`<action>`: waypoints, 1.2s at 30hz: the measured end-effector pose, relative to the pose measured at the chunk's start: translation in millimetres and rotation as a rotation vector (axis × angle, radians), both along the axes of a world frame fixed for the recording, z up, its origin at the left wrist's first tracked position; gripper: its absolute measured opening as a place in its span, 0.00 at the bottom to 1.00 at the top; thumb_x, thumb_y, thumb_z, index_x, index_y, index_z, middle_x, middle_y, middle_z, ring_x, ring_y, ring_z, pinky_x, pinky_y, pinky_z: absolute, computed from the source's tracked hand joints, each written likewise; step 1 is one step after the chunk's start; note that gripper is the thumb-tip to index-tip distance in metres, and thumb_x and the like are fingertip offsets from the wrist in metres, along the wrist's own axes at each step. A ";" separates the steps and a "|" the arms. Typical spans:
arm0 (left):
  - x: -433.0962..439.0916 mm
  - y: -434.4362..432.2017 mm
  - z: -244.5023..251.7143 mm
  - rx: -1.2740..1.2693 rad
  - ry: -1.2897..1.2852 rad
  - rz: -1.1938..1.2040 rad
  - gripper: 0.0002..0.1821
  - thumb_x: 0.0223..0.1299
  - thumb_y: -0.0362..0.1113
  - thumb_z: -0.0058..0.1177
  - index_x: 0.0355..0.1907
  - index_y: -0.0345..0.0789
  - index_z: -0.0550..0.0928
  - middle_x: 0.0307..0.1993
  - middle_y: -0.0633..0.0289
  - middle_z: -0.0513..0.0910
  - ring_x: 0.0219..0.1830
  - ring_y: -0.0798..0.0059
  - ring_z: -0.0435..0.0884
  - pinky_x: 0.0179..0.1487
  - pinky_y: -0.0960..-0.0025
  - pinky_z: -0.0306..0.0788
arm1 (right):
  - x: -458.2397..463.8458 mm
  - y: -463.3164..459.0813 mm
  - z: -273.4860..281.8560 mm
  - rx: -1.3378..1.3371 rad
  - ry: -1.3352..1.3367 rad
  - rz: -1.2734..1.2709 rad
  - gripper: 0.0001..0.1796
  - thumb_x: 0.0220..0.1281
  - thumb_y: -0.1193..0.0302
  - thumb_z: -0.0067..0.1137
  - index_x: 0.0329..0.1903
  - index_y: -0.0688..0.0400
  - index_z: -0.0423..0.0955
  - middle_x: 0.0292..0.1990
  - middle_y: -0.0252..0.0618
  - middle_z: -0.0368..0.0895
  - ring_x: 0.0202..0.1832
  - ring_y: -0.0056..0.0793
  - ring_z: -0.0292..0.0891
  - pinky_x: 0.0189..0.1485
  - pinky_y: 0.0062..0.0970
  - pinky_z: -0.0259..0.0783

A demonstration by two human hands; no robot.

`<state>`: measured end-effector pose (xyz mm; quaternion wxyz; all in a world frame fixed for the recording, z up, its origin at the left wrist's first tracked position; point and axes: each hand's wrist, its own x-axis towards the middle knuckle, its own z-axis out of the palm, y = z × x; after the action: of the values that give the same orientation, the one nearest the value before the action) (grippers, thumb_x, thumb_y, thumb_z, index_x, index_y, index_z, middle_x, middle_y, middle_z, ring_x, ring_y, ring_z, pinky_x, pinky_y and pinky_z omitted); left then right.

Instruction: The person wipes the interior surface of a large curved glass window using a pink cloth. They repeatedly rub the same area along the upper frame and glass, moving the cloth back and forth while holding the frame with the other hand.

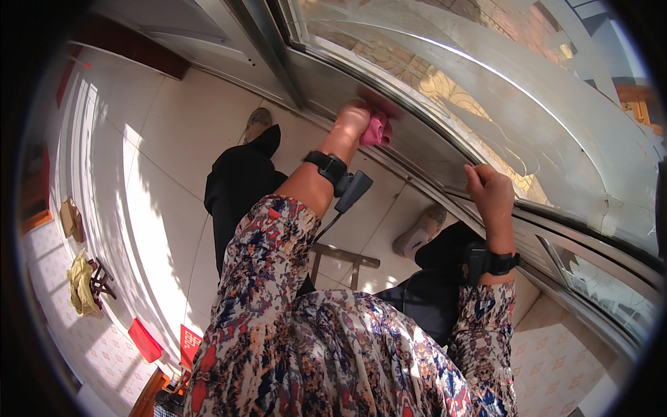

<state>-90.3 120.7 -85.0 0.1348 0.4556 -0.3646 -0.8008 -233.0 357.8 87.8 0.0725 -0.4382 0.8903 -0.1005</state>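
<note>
My left hand (353,115) grips a bunched pink cloth (378,129) against the lower metal panel (417,148) of a glazed door or window. A reddish reflection shows in the panel beside the cloth. Farther right, my right hand (491,190) is curled into a fist at the metal rail below the glass pane (448,68). Nothing shows inside this fist, and whether it touches the rail cannot be made out. Each wrist wears a black strap with a device; a dark box (354,191) with a cable hangs off the left one.
Between my legs stands a low wooden stool (346,255), partly covered by my shirt. My shoes (419,232) rest on the tiled floor (172,135) by the door track. To the left are a yellow cloth (81,286) on a small stand, a cardboard piece (71,220) and a red item (144,340).
</note>
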 end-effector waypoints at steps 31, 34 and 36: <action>3.9 -30.9 -109.2 -0.137 -0.152 0.153 0.12 0.61 0.35 0.48 0.39 0.30 0.83 0.36 0.47 0.84 0.37 0.56 0.84 0.41 0.60 0.76 | 10.9 -2.3 13.5 0.010 -0.038 -0.048 0.14 0.61 0.58 0.60 0.31 0.55 0.82 0.20 0.45 0.78 0.26 0.48 0.77 0.29 0.37 0.71; 16.1 -30.9 -23.2 0.091 -0.042 0.201 0.09 0.61 0.27 0.49 0.41 0.29 0.81 0.34 0.53 0.83 0.33 0.66 0.82 0.36 0.62 0.76 | 5.8 0.0 8.6 0.005 -0.044 -0.056 0.14 0.61 0.57 0.60 0.31 0.55 0.83 0.21 0.45 0.79 0.26 0.48 0.77 0.29 0.38 0.72; 22.8 -30.4 18.4 0.037 0.002 0.169 0.08 0.61 0.26 0.49 0.42 0.29 0.81 0.33 0.55 0.82 0.32 0.68 0.80 0.33 0.61 0.76 | 2.9 1.0 6.7 0.008 -0.054 -0.065 0.15 0.61 0.57 0.60 0.31 0.55 0.83 0.21 0.45 0.79 0.27 0.48 0.77 0.29 0.38 0.72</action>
<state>-67.5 90.2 -66.6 0.1939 0.4863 -0.3099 -0.7936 -230.1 358.8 94.5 0.0949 -0.4057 0.9023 -0.1110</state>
